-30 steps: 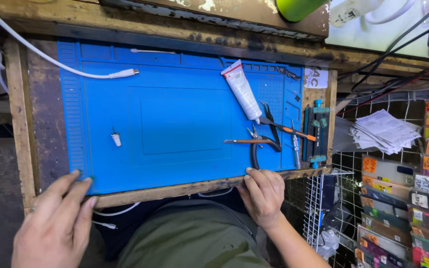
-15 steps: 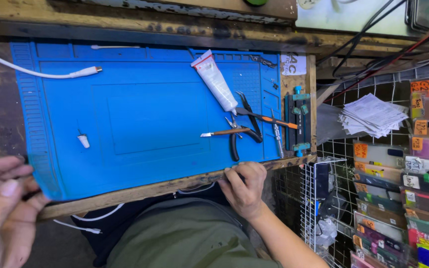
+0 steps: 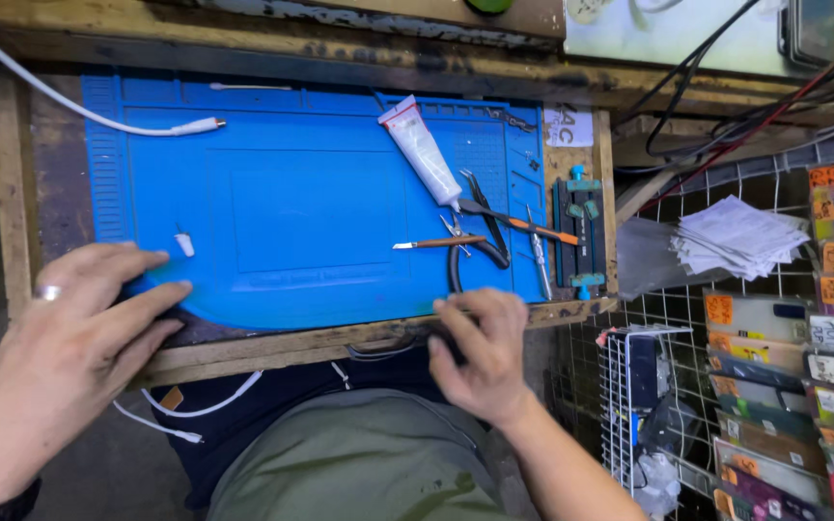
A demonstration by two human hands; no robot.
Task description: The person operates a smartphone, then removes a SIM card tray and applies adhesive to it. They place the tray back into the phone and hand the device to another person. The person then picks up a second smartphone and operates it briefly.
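Observation:
A blue work mat (image 3: 301, 203) covers a worn wooden bench top (image 3: 272, 345). My left hand (image 3: 74, 338), a ring on one finger, rests flat with fingers spread on the mat's near left corner, which looks lifted. My right hand (image 3: 480, 352) curls over the bench's front edge at the mat's near right corner; I cannot tell if it pinches anything. Beyond it lie pliers (image 3: 480, 251), a small knife (image 3: 436, 242), tweezers (image 3: 538, 253) and a white tube (image 3: 420, 150). A tiny white part (image 3: 184, 244) sits just past my left fingers.
A white cable (image 3: 89, 116) crosses the mat's far left. A black clamp jig with teal knobs (image 3: 576, 232) stands at the right edge. Right of the bench is a wire rack (image 3: 784, 386) of packaged goods, with folded papers (image 3: 736, 236) above. Cables (image 3: 185, 410) hang under the bench.
My left hand has come up from the bench's left end onto the mat's near left corner. The right hand stays at the front edge.

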